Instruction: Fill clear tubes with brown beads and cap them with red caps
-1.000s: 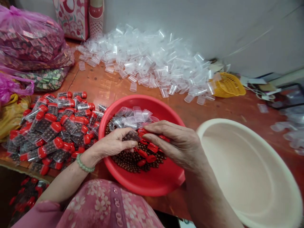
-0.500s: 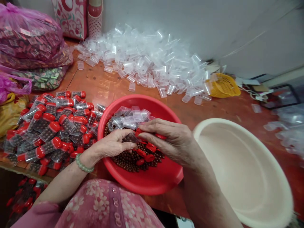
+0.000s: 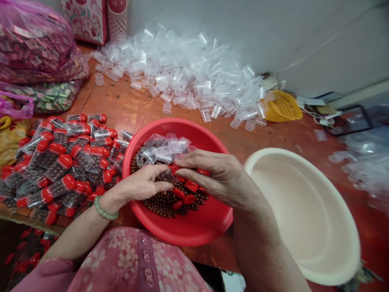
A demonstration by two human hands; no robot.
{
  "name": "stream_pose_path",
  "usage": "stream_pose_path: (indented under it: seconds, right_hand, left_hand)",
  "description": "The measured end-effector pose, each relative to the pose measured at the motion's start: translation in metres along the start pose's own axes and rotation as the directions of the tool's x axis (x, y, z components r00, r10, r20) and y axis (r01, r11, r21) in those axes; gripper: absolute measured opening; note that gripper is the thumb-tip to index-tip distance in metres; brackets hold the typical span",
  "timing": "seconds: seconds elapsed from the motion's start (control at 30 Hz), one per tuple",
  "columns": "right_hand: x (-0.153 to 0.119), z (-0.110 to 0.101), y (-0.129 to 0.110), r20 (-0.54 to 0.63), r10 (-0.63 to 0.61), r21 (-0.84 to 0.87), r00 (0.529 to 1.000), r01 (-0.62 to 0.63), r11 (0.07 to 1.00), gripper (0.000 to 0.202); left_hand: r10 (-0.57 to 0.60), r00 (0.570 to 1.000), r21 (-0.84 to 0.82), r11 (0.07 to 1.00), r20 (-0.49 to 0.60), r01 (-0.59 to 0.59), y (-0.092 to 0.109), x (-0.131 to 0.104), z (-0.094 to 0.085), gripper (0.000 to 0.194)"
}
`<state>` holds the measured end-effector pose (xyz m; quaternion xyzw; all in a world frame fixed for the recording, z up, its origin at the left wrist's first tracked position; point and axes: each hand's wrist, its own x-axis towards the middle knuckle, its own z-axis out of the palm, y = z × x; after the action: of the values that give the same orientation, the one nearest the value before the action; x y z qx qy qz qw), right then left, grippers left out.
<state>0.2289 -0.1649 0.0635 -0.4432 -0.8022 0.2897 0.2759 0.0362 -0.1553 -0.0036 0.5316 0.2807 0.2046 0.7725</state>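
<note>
My left hand (image 3: 148, 182) is closed around a small clear plastic container (image 3: 166, 176) that looks dark with brown balls inside. At its right end my right hand (image 3: 217, 172) pinches a red cap (image 3: 180, 172), partly hidden by the fingers. Both hands are over a red basin (image 3: 194, 237). Inside the basin lie many round brown balls (image 3: 161, 207). Clear containers without caps (image 3: 167, 150) rest on the balls toward the back, and loose red caps (image 3: 189, 199) are scattered on them below my right hand.
Capped containers of brown balls (image 3: 60, 166) are heaped left of the basin. Along the wall spreads a large pile of clear containers (image 3: 194, 77), beside a yellow basket (image 3: 282, 106). A cream tub (image 3: 304, 211) stands on the right. Pink bags (image 3: 36, 44) sit at the back left.
The view has shifted slightly, so everything on the table appears a little further left and higher. Both hands keep nearly the same position and grip at the container's end.
</note>
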Motion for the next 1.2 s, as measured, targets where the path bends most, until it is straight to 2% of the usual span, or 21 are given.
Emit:
stream_pose_path:
  seconds: [0.1, 0.23, 0.3, 0.43, 0.5, 0.6, 0.77, 0.83, 0.9, 1.0, 1.1, 1.2]
  right_hand:
    - [-0.001, -0.004, 0.0, 0.077, 0.006, -0.022, 0.997, -0.004, 1.0, 0.013]
    - [-0.004, -0.017, 0.002, 0.239, 0.033, -0.014, 0.971, -0.03, 0.999, 0.017]
    - [-0.004, -0.02, 0.003, 0.226, 0.039, 0.005, 0.973, -0.041, 0.999, 0.018]
    - [0.0, -0.014, 0.003, 0.049, 0.038, 0.022, 0.998, -0.039, 0.999, 0.014]
    - [0.001, -0.008, 0.003, 0.024, 0.028, 0.038, 0.999, -0.029, 0.999, 0.012]
    - [-0.001, -0.006, 0.002, 0.079, 0.007, 0.031, 0.997, -0.01, 0.999, 0.013]
    - [-0.012, -0.017, 0.005, 0.259, 0.047, -0.047, 0.965, -0.036, 0.998, 0.014]
    - [-0.013, -0.02, 0.006, 0.183, 0.059, -0.03, 0.981, -0.054, 0.998, 0.011]
    - [-0.012, -0.018, 0.005, 0.024, 0.064, 0.01, 0.998, -0.064, 0.998, 0.009]
    - [-0.009, -0.005, 0.004, -0.138, 0.03, 0.038, 0.99, -0.025, 0.999, 0.009]
    - [-0.007, 0.011, 0.005, -0.143, -0.038, 0.031, 0.989, 0.042, 0.999, 0.008]
    - [-0.01, 0.018, 0.007, -0.095, -0.06, 0.018, 0.994, 0.062, 0.998, 0.009]
  left_hand:
    - [0.012, 1.0, 0.04, 0.999, -0.001, -0.012, -0.001, 0.0, -0.001, 0.008]
    - [0.005, 1.0, 0.094, 0.996, 0.009, -0.006, 0.001, 0.0, -0.001, 0.008]
    - [0.005, 1.0, 0.09, 0.996, 0.0, -0.005, 0.001, -0.001, -0.001, 0.011]
    - [0.014, 1.0, 0.049, 0.999, -0.02, -0.013, 0.003, -0.001, -0.001, 0.008]
    - [0.026, 1.0, 0.043, 0.999, -0.001, -0.025, 0.003, -0.001, 0.0, 0.008]
    - [0.039, 0.999, 0.072, 0.997, 0.003, -0.039, 0.002, 0.0, -0.001, 0.009]
    - [0.005, 1.0, 0.13, 0.992, -0.01, -0.004, 0.003, 0.0, -0.002, 0.012]
    - [0.007, 1.0, 0.152, 0.988, -0.01, -0.005, 0.003, -0.001, -0.003, 0.014]
    - [0.012, 1.0, 0.168, 0.986, -0.014, -0.009, 0.002, 0.0, -0.003, 0.015]
    - [0.044, 0.999, 0.2, 0.979, -0.012, -0.041, 0.0, 0.0, -0.003, 0.015]
    - [0.086, 0.996, 0.289, 0.954, -0.017, -0.077, -0.002, -0.001, -0.003, 0.015]
    - [0.072, 0.997, 0.41, 0.91, -0.028, -0.055, -0.001, -0.002, -0.002, 0.012]
